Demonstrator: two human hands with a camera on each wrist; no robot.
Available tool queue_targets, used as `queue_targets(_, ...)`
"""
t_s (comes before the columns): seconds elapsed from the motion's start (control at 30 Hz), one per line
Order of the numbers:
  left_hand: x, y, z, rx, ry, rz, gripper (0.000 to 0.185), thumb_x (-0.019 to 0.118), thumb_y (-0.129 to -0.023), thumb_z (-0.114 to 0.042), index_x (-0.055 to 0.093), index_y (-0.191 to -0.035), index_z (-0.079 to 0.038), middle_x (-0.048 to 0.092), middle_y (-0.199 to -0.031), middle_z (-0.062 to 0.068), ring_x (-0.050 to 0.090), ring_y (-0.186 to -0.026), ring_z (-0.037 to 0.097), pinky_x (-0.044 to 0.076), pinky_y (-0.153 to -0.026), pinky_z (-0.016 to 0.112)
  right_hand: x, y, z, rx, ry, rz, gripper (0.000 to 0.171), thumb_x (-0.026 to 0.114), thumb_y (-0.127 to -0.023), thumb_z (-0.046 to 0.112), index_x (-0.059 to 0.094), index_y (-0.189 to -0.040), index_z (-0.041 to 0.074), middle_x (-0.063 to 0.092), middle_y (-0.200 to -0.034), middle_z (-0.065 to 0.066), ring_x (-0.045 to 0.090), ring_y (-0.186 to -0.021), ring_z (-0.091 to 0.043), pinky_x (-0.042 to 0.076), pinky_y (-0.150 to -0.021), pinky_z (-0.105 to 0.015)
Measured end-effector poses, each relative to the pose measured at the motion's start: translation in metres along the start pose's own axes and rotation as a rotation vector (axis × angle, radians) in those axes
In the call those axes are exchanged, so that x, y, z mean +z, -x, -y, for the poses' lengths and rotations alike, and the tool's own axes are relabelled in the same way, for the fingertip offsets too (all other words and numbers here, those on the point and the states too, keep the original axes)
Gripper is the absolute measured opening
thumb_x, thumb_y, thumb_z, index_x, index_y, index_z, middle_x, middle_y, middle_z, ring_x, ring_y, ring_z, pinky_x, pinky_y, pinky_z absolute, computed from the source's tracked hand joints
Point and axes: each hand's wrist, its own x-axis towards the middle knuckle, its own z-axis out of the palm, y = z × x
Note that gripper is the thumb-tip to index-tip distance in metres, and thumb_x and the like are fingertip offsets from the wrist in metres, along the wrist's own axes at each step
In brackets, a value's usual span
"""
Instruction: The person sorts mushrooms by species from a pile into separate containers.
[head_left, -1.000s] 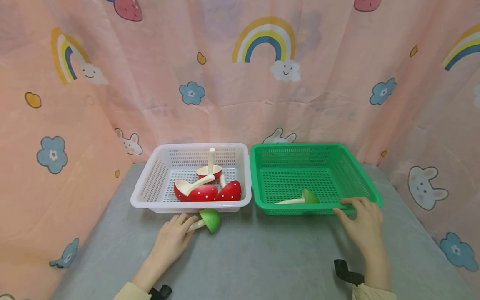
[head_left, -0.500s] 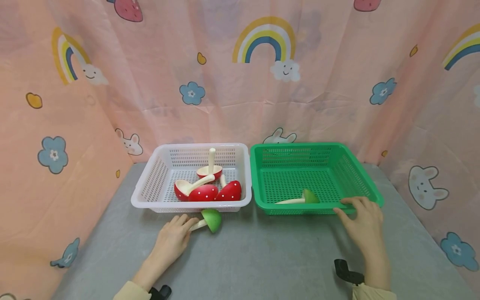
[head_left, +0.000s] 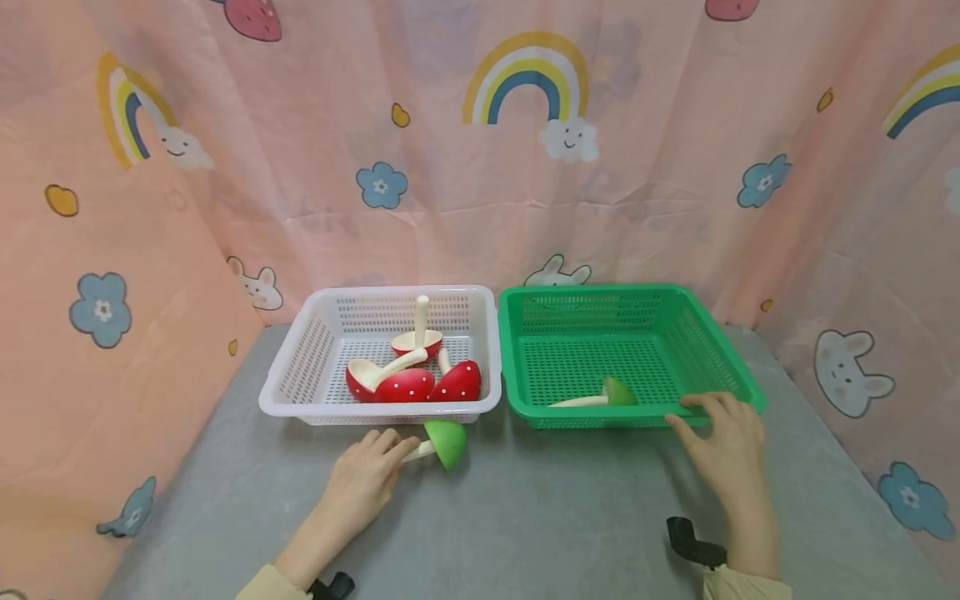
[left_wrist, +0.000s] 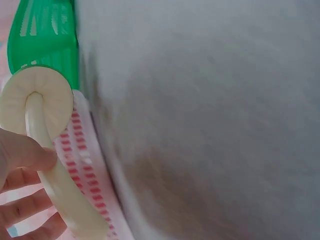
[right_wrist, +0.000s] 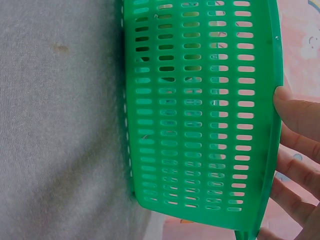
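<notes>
My left hand [head_left: 363, 473] pinches a green-capped toy mushroom [head_left: 446, 443] by its pale stem, in front of the white basket. The left wrist view shows the thumb across the stem [left_wrist: 65, 195] and the cap's cream underside [left_wrist: 50, 102]. At the near right corner of the green basket [head_left: 585, 292], my right hand [head_left: 727, 446] grips the rim, thumb outside and fingers over the inner side. A second green mushroom [head_left: 618, 392] lies inside that basket, close to its front wall. Its basket wall [right_wrist: 190, 115] fills much of the right wrist view.
The white basket [head_left: 300, 409] stands just left of the green one and holds several red mushrooms [head_left: 405, 386] with white dots. Both rest on a grey tabletop [head_left: 525, 517]. A pink patterned curtain [head_left: 465, 233] hangs close behind them.
My left hand has moved right along the front of the white basket, carrying the green mushroom. The right hand keeps its grip on the green basket's rim.
</notes>
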Motion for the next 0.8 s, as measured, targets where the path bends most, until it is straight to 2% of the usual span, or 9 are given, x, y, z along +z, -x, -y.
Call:
queue_targets(0.3, -0.006, -0.017, -0.023, 0.091, 0.02, -0.007, 0.041, 0.077, -0.072, -0.005, 0.069, -0.108, -0.023, 0.062, -0.087, -0.007, 0.053, -0.077, 0.011, 0.04, -0.055, 0.019, 0.001, 0.001, 0.0, -0.011, -0.003, -0.008, 0.026, 0.074, -0.083, 0.014, 0.065, -0.103, 0.002, 0.056, -0.109, -0.021, 0.046, -0.104, -0.042, 0.029, -0.092, -0.061)
queue_targets(0.6, -0.011, -0.043, -0.052, 0.129, 0.148, 0.007, 0.044, 0.082, -0.071, -0.01, 0.067, -0.111, -0.023, 0.062, -0.088, -0.008, 0.051, -0.078, 0.006, 0.047, -0.063, 0.016, 0.001, 0.0, -0.001, -0.005, 0.001, -0.003, 0.026, 0.074, -0.083, 0.015, 0.065, -0.104, 0.002, 0.056, -0.11, -0.021, 0.046, -0.104, -0.042, 0.029, -0.092, -0.061)
queue_targets(0.8, -0.015, -0.064, -0.066, 0.157, 0.212, -0.009, 0.042, 0.077, -0.077, -0.01, 0.066, -0.115, -0.023, 0.062, -0.092, -0.007, 0.052, -0.079, 0.006, 0.048, -0.063, 0.016, 0.001, 0.0, -0.001, -0.012, 0.003, -0.007, 0.027, 0.075, -0.082, 0.014, 0.065, -0.104, 0.002, 0.056, -0.109, -0.022, 0.046, -0.103, -0.042, 0.03, -0.092, -0.06)
